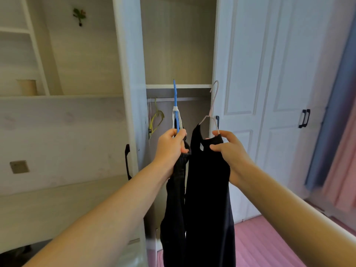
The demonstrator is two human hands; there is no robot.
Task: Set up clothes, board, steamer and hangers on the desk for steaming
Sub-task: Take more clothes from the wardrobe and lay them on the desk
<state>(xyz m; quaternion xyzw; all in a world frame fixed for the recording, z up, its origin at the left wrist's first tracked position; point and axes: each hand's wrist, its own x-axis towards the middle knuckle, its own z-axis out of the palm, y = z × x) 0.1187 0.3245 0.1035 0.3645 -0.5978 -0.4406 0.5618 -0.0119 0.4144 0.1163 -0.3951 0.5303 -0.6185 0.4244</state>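
I stand before an open wardrobe (179,54). My left hand (170,146) grips a blue and white hanger (176,112) with a dark ribbed garment (174,199) hanging from it. My right hand (229,149) pinches the shoulder of a black sleeveless garment (209,199) on a pink wire hanger (212,105). Both garments hang side by side in front of the wardrobe opening, off the rail (181,99). No steamer, board or desk is in view.
A yellow hanger (157,118) and a pale pink one hang at the left end of the rail. The open wardrobe door (129,83) stands to the left, shut white doors (279,93) to the right. A pink surface (260,241) lies lower right, curtains far right.
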